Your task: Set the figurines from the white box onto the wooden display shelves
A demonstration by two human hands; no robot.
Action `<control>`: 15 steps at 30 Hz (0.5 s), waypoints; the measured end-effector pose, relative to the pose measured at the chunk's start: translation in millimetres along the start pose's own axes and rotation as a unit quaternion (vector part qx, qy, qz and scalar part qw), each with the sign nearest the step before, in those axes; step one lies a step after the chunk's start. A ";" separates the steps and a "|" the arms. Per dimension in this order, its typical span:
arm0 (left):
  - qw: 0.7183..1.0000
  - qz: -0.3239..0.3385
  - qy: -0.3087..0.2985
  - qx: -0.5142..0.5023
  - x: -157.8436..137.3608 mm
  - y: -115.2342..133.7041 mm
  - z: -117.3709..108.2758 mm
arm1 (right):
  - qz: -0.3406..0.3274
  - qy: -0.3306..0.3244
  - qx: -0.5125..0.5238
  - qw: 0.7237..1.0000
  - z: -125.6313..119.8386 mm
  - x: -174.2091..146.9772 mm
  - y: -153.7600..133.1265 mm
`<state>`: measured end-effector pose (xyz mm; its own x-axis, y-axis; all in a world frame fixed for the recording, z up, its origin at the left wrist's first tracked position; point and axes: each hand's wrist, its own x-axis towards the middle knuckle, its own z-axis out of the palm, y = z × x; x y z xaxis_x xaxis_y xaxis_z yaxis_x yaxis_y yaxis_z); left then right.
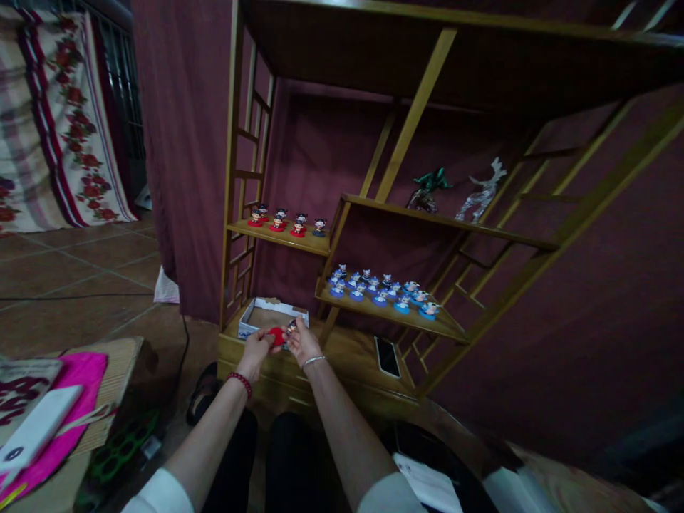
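My left hand point(256, 354) is closed on a red round base point(276, 336), held by its edge. Close beside it, my right hand point(306, 345) pinches a small dark-haired figurine point(291, 327); whether the figurine touches the base I cannot make out. Both hands are just in front of an open white cardboard box point(246, 323) on the lowest shelf. Similar figurines on red bases point(277, 222) stand in rows on the upper left shelf, and several with blue and purple bases point(380, 297) stand on the middle shelf.
A wooden display shelf point(390, 385) fills the middle. A phone point(387, 357) lies on its lowest board. Higher up stand a green figure point(430, 189) and a silvery deer-like figure point(481, 192). At left, a cardboard box point(125, 349) carries a pink cloth point(90, 370) and a white object point(40, 427).
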<state>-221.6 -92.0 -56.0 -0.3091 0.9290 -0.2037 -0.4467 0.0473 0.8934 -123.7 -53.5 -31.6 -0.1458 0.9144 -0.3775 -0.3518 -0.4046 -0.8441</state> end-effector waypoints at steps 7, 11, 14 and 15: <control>1.000 -0.004 0.018 0.022 4.5 1.1 4.2 | -0.013 -0.006 -0.043 0.999 1.7 -2.2 -3.3; 1.000 0.010 0.003 0.025 5.5 3.8 6.8 | -0.047 -0.012 -0.063 0.997 1.9 -4.7 -9.1; 1.000 0.008 -0.016 0.015 2.2 7.1 7.6 | -0.047 -0.024 -0.056 0.997 0.7 -5.1 -10.0; 1.000 0.003 -0.021 0.010 0.7 8.2 7.6 | -0.037 -0.029 -0.049 0.998 0.2 -4.9 -9.6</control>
